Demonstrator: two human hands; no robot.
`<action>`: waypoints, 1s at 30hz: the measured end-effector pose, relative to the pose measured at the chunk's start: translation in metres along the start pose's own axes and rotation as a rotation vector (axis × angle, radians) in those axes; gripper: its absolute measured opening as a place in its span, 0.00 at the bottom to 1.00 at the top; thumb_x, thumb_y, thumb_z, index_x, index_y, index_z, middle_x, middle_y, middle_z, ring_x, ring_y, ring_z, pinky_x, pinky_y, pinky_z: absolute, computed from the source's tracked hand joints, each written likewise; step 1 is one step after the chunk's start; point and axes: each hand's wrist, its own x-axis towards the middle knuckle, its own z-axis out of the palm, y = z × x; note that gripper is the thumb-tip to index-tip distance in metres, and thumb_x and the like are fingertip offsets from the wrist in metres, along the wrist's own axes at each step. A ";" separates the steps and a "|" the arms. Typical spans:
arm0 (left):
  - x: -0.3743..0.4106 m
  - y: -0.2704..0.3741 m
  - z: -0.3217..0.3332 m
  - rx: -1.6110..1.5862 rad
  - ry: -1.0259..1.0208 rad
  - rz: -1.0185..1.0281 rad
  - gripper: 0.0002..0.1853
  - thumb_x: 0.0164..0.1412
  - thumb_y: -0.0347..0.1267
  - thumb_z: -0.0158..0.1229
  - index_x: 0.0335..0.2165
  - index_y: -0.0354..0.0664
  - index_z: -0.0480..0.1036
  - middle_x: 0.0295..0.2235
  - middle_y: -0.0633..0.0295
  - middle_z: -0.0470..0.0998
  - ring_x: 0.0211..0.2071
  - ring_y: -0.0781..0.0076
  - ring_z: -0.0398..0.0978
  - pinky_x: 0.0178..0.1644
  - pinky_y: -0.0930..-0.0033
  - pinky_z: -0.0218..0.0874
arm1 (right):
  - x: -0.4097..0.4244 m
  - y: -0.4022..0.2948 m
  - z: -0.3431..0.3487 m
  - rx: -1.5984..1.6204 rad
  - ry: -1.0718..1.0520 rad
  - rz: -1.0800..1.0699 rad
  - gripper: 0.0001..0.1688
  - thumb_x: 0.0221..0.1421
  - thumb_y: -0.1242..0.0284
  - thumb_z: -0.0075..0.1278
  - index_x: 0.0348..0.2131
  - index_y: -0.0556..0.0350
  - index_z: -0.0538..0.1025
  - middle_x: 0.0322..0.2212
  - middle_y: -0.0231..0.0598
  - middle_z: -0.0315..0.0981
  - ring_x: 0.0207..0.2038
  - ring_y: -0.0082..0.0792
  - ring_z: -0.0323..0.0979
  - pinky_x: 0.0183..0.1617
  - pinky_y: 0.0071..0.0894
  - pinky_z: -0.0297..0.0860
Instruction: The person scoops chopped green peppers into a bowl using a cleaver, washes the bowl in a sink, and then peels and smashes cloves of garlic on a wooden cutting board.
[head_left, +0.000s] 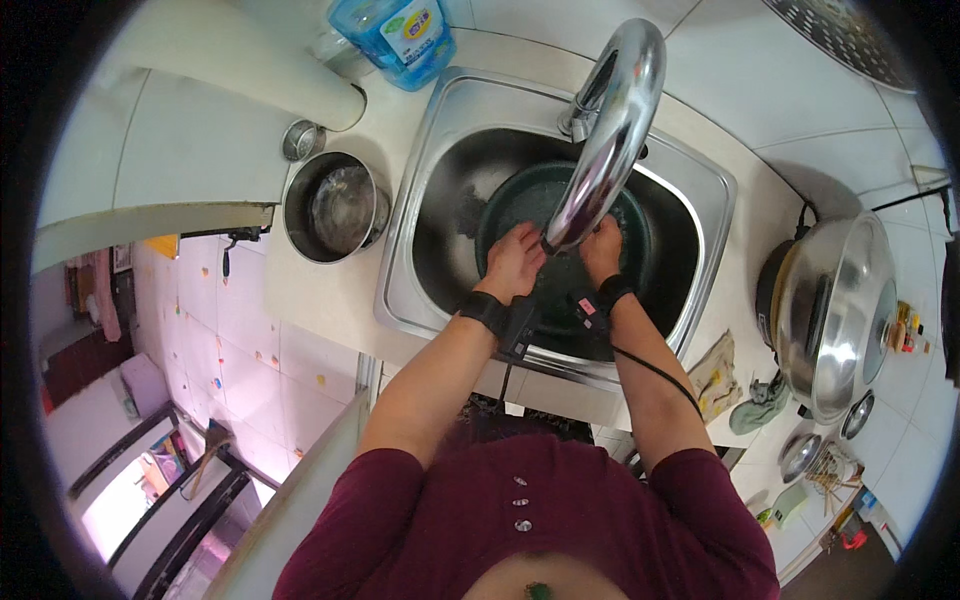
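A dark green basin (637, 225) sits inside the stainless steel sink (442, 195), and both my hands are over it beneath the chrome faucet (626, 97). My left hand (516, 259) is left of the spout, palm turned inward, fingers slightly curled, with nothing visible in it. On the other side, my right hand (604, 251) has its fingers bent down; the spout covers part of them, so I cannot tell whether they grip anything. Water appears to be in the basin, though its contents are unclear. Each wrist wears a black strap with a small device.
Left of the sink stand a steel pot (334, 206) and a small metal cup (303, 140). A blue bottle (409, 45) is behind. At right are a large lidded pan (832, 315), a stained cloth (716, 375) and a grey-green cloth (757, 409). A cable runs along my right forearm.
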 end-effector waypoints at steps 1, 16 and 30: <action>0.006 -0.003 -0.009 0.014 0.083 0.020 0.18 0.64 0.41 0.47 0.43 0.39 0.70 0.37 0.58 0.76 0.37 0.64 0.73 0.42 0.65 0.67 | -0.002 -0.024 0.001 -0.028 -0.024 0.066 0.08 0.57 0.72 0.50 0.33 0.60 0.76 0.27 0.35 0.76 0.26 0.28 0.73 0.29 0.25 0.67; -0.015 0.000 0.030 -0.096 -0.113 -0.084 0.19 0.62 0.45 0.50 0.42 0.42 0.72 0.44 0.61 0.73 0.46 0.68 0.69 0.48 0.65 0.62 | -0.020 -0.118 0.016 0.311 -0.237 -0.085 0.19 0.63 0.65 0.42 0.25 0.62 0.70 0.17 0.33 0.66 0.24 0.38 0.70 0.33 0.38 0.67; 0.017 -0.026 -0.026 0.059 -0.158 0.121 0.16 0.65 0.42 0.45 0.38 0.40 0.70 0.33 0.56 0.73 0.32 0.63 0.71 0.36 0.59 0.64 | 0.000 -0.015 -0.006 0.557 -0.640 0.550 0.11 0.55 0.73 0.50 0.38 0.58 0.74 0.28 0.35 0.72 0.25 0.27 0.68 0.25 0.26 0.63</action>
